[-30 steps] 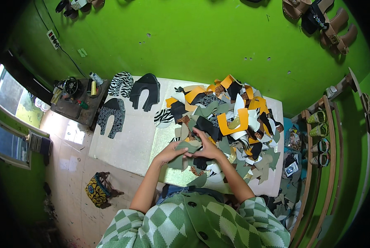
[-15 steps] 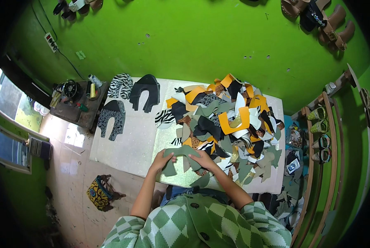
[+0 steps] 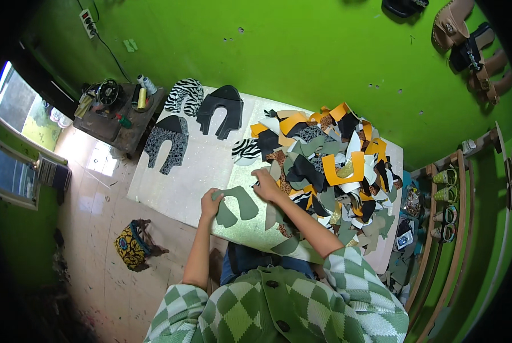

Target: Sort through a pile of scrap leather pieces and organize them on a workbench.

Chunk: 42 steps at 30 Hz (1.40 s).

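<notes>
My left hand (image 3: pixel 210 203) pinches the left end of a grey-green U-shaped cut piece (image 3: pixel 245 204), its legs pointing toward me, just above the table. My right hand (image 3: pixel 265 186) is off that piece, at the left edge of a heap of scraps (image 3: pixel 316 146). Its fingers curl where a small zebra-print scrap lay, with a dark bit showing at the fingertips. Whether they grip it is unclear. Beyond, on the left of the table, lie horseshoe-shaped stacks: zebra-print (image 3: pixel 183 94), black (image 3: pixel 228 103) and grey-black patterned (image 3: pixel 173 134).
The pale table (image 3: pixel 170 191) stands against a green wall. A sewing machine (image 3: pixel 108 91) with thread cones occupies a small table at left. A patterned bag (image 3: pixel 131 246) sits on the floor. At right, a wooden rack (image 3: pixel 461 200) holds sandals. More sandals (image 3: pixel 476 51) hang on the wall.
My right hand has let go of the grey-green piece and moved forward to the heap's edge. The left hand keeps the piece, now swung lower on its right side. The view has shifted.
</notes>
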{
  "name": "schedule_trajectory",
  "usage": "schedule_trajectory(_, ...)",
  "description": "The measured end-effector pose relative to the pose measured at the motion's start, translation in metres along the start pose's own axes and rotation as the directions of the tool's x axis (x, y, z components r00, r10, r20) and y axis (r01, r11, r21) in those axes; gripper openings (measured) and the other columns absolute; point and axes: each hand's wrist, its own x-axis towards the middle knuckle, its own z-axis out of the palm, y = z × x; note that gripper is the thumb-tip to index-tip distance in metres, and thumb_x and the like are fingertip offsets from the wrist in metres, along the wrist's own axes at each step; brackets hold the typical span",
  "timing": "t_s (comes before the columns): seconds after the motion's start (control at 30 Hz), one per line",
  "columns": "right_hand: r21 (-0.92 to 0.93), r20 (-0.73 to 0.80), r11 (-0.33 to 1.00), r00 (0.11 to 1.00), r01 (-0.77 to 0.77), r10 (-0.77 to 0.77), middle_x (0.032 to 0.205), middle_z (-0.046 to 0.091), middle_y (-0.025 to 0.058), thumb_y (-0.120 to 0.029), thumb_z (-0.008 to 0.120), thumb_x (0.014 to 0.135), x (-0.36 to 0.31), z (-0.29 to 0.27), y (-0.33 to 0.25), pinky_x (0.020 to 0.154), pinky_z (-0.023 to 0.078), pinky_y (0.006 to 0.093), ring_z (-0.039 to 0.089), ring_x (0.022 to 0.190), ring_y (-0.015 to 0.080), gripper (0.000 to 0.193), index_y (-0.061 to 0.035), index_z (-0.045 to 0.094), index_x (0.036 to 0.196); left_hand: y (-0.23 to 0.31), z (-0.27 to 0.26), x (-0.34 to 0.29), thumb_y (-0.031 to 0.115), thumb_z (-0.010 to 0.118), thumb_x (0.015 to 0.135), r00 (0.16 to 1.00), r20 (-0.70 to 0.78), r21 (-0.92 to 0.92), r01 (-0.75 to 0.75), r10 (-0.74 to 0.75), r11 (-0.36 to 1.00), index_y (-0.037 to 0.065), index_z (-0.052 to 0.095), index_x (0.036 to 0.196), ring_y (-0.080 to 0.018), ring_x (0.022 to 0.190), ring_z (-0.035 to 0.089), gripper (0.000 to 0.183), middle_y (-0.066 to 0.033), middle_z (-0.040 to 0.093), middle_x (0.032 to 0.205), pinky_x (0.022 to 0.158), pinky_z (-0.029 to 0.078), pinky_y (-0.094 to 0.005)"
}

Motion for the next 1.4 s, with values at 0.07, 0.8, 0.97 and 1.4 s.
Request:
schedule_trajectory(0.07,-0.087,0.048,0.995,0.998,-0.047,0.052,0.108,0.046,0.0174,-0.004,0.060,0.068,0.020,-0.005,-0.006,0.087,0.042,0.0389,0.048,0.101,0.0341,0.040,-0.0035,0.050,0.107,0.004,0.002,0.010,0.017,0.067,0.077,1.000,-0.016,0.025,0.004,-0.003,1.000,0.001,0.061,0.090,-0.0181,0.067,0.063,0.021,-0.0120,0.065,0.074,0.063,0.049,-0.0300)
schedule_trajectory(0.8,-0.829,0.175,0.559,0.940,-0.020,0.293,0.086,0.065,0.0089,-0.021,0.071,0.065,0.133,0.023,-0.011,0.073,0.045,0.0416,0.063,0.084,0.0270,0.025,-0.0104,0.062,0.086,-0.057,-0.060,0.045,0.021,0.061,0.086,0.722,0.677,-0.181,0.353,-0.144,0.918,0.006,0.054,0.104,-0.0107,0.075,0.060,0.025,-0.0027,0.062,0.085,0.064,0.051,-0.0246)
schedule_trajectory(0.97,-0.349,-0.155,0.893,0.957,-0.286,0.246,0.082,0.063,0.0169,-0.026,0.071,0.064,0.108,-0.019,-0.068,0.070,0.048,0.0425,0.061,0.080,0.0359,0.040,-0.0070,0.057,0.096,-0.093,-0.045,0.062,0.021,0.060,0.086,0.735,0.678,-0.230,0.177,0.027,0.957,0.002,0.058,0.098,-0.0117,0.069,0.060,0.022,-0.0071,0.064,0.079,0.060,0.049,-0.0267)
schedule_trajectory(1.4,-0.320,-0.357,0.914,0.925,-0.250,0.129,0.111,0.048,0.0160,-0.011,0.074,0.061,0.024,-0.063,-0.051,0.091,0.036,0.0417,0.044,0.110,0.0350,0.068,-0.0044,0.042,0.121,-0.061,-0.042,0.089,0.028,0.065,0.079,0.927,0.370,-0.016,-0.056,0.058,0.998,-0.001,0.057,0.097,-0.0194,0.071,0.063,0.035,-0.0136,0.065,0.080,0.064,0.048,-0.0307)
